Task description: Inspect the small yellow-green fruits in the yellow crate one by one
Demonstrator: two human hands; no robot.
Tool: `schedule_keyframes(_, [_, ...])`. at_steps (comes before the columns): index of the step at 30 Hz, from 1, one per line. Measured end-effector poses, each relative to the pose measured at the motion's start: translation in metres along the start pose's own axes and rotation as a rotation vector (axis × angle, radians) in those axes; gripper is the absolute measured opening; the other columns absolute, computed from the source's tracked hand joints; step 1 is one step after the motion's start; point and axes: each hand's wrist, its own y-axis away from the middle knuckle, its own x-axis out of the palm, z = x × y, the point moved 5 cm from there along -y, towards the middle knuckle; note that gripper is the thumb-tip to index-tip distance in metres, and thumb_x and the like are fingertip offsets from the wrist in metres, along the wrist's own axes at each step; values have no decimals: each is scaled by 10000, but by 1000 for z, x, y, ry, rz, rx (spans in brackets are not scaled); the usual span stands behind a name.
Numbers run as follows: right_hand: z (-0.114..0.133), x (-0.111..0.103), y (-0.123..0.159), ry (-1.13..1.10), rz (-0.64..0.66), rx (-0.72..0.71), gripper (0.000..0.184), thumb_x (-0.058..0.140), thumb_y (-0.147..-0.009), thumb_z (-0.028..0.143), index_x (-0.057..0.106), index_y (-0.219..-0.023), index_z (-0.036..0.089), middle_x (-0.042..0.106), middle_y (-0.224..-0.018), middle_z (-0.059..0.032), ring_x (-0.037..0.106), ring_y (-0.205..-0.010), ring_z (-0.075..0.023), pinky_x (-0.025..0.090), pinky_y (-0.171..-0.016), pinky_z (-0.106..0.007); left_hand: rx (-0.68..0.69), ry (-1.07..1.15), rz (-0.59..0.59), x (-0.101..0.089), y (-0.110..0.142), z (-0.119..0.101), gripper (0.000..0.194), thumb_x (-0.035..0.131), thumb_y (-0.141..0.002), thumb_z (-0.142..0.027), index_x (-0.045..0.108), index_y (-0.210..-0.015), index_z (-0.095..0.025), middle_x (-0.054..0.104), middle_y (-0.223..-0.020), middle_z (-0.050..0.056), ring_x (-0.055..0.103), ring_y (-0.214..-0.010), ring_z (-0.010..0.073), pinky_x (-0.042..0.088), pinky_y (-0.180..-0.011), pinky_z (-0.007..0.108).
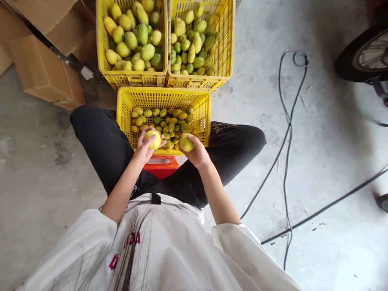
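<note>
Above the near edge of a yellow plastic crate (163, 92), each of my hands grips one fruit. The yellow lemon-like fruit (152, 139) rests in my left hand (143, 150), thumb across its top. My right hand (198, 152) is wrapped around a greener lemon-like fruit (186, 143). Between the two hands there is a small gap. Several smaller yellow and green fruits (171, 127) lie on the bottom of this crate, which stands between my knees; my hands hide some of them.
Behind it stand two more yellow crates, the left one (101, 52) and the right one (228, 52), both holding many fruits. Cardboard boxes (45, 72) are at far left. A red stool (163, 171) shows beneath me. Black cable (289, 121) and a wheel (363, 56) are on the right.
</note>
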Motion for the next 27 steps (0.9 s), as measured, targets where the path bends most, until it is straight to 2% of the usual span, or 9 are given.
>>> schedule_keyframes(4, [-2, -6, -3, -26, -21, 1, 268, 897, -783, 385, 778, -992, 267, 763, -918, 21, 703, -823, -167, 629, -708, -258, 33, -53, 18, -7, -2, 7, 693, 1098, -593, -539, 661, -1061, -274, 737, -1154, 27, 776, -881, 188, 627, -651, 259])
schedule_keyframes(10, [-5, -8, -4, -16, 6, -2, 301, 916, -787, 397, 769, -1015, 266, 766, -937, 19, 729, -840, -176, 639, -704, -262, 49, -81, 80, -8, -3, 9, 692, 1090, -641, -560, 649, -1082, -260, 702, -1149, 6, 788, -834, 164, 630, -609, 232])
schedule_keyframes(12, [-5, -8, -2, -35, 1, 1, 324, 914, -772, 384, 751, -1025, 265, 768, -947, 18, 753, -851, -194, 672, -735, -297, 48, -93, 61, -9, -4, 7, 695, 1084, -641, -555, 643, -1091, -260, 702, -1111, 0, 806, -874, 191, 651, -641, 251])
schedule_keyframes(14, [-4, -6, 0, -72, 10, 10, 337, 886, -754, 363, 721, -1031, 265, 767, -939, 5, 792, -900, -247, 715, -805, -385, 23, -81, 61, -9, -4, 4, 632, 1024, -705, -567, 651, -1112, -260, 731, -1111, 22, 825, -979, 255, 699, -735, 328])
schedule_keyframes(17, [-3, -2, 3, -122, 56, 25, 334, 816, -732, 332, 677, -1031, 274, 772, -926, -18, 824, -1017, -337, 732, -898, -517, -47, -29, 91, -8, -1, 2, 456, 847, -850, -532, 671, -1163, -251, 787, -1202, 84, 809, -1193, 352, 715, -937, 489])
schedule_keyframes(19, [-3, 0, 5, -138, 71, 15, 348, 801, -711, 311, 662, -1029, 283, 779, -939, -18, 826, -1069, -353, 727, -932, -537, -70, -19, 83, -8, 1, 0, 418, 813, -869, -488, 685, -1186, -248, 797, -1258, 98, 795, -1255, 365, 698, -984, 503])
schedule_keyframes(21, [-2, 0, 5, -136, 71, -21, 380, 818, -677, 289, 657, -1022, 289, 786, -950, -11, 822, -1092, -344, 722, -947, -520, -60, -45, 40, -11, 1, 1, 473, 871, -837, -504, 712, -1200, -246, 801, -1242, 90, 813, -1189, 334, 697, -924, 426])
schedule_keyframes(23, [-2, 0, 5, -112, 75, -59, 418, 860, -651, 279, 653, -1013, 292, 785, -933, -2, 818, -1084, -328, 719, -931, -490, -32, -85, -22, -15, 0, 4, 574, 965, -746, -541, 754, -1179, -230, 800, -1134, 72, 816, -1014, 266, 675, -787, 321])
schedule_keyframes(27, [-3, -2, 6, -28, 105, -41, 463, 954, -699, 349, 647, -1043, 299, 771, -906, 12, 805, -987, -272, 708, -827, -402, -2, -135, -139, -23, -3, 12, 602, 1045, -596, -514, 803, -1040, -188, 744, -919, 25, 694, -755, 146, 581, -600, 221])
